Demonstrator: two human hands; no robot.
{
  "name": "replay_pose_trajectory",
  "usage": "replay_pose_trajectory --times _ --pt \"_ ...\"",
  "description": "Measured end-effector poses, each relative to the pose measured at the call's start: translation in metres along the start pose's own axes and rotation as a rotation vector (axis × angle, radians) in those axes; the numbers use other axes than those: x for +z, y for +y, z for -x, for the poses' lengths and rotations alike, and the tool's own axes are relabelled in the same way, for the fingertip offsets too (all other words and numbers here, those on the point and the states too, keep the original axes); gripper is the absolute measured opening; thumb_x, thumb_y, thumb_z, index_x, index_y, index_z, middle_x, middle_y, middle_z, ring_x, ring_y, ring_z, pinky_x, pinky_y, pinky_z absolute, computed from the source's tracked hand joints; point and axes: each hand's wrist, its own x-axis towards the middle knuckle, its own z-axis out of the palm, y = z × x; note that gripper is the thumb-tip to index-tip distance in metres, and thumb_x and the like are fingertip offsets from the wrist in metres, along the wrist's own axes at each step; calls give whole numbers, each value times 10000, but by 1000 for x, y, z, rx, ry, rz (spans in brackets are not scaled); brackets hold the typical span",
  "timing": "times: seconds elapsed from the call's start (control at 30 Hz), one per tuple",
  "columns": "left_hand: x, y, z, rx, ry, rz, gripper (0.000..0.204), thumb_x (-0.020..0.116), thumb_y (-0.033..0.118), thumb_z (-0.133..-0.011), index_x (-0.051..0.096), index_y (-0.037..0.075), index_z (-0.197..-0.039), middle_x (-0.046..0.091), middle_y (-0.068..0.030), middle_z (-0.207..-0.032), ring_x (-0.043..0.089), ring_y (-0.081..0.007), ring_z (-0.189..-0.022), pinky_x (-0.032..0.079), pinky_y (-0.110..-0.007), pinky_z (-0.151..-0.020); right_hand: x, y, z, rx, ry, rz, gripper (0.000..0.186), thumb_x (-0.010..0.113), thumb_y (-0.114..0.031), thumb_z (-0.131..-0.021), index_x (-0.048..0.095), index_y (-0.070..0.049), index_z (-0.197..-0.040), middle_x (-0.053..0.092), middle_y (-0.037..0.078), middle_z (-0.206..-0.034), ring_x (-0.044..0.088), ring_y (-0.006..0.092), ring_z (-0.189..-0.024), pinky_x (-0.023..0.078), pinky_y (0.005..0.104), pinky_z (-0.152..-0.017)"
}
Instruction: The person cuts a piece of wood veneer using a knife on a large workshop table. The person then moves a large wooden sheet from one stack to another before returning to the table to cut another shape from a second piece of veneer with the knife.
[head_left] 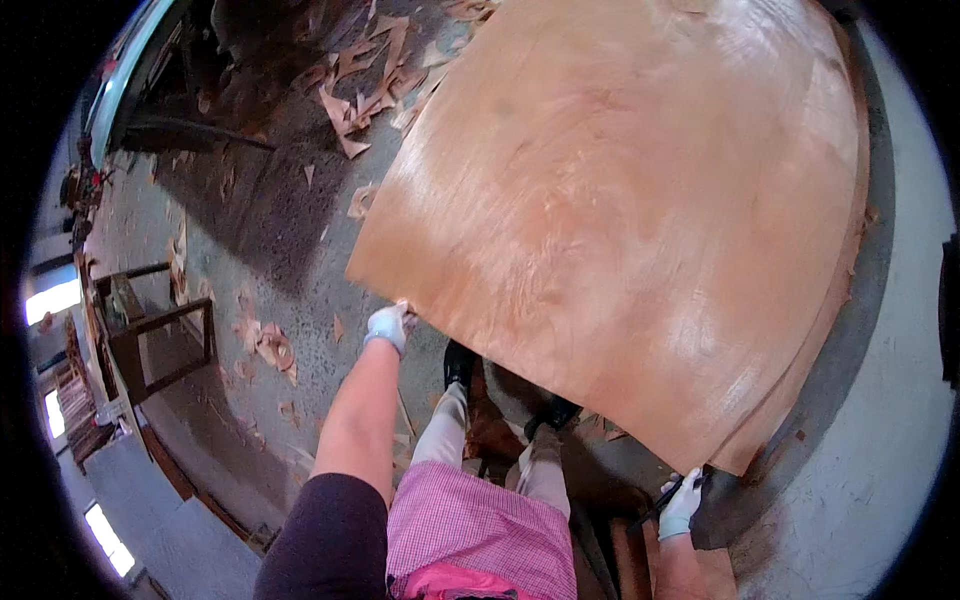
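The wood sheet [600,220] is spread ahead, its near edge pinched by the left hand [389,326]; at its near-right corner, a slim dark tool [655,508] is gripped by the right hand [683,505]. Its long axis seems directed away from both hands, equally near.
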Motion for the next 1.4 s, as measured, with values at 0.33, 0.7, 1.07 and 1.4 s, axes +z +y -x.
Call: replay_pose_trajectory --times 0.33,0.7,1.07,1.4 --pt "144 -49 185 1236 -261 -1762 614 659 312 -825 494 110 -1382 477 -223 -1375 435 -387 -1291 362 -496 -1060 -4 34 -15 72 162 -198 449 430 -470 -1027 507 -95 -1262 638 119 -812 528 193 -460 447 327 -414" --pt "203 -62 182 654 -534 -2271 820 637 486 -841 315 176 -1528 147 -278 -1588 239 -405 -1458 299 -470 -1150 -9 99 15 418 -130 38 292 676 -279 -937 580 -18 -847 562 64 -609 487 179 -411 418 322 -400" --pt "227 -65 180 485 -524 -2350 789 582 479 -868 279 202 -1542 91 -305 -1585 267 -442 -1436 343 -473 -1128 -200 85 -10 127 572 440 584 621 -465 -906 662 103 -1037 696 266 -934 668 407 -886 488 460 -747" --pt "163 -65 199 714 -404 -1627 550 569 394 -855 602 50 -1282 584 -232 -1282 512 -376 -1248 417 -417 -1057 -258 37 10 -149 434 364 412 725 -333 -858 671 71 -918 690 163 -841 637 240 -781 485 413 -735"
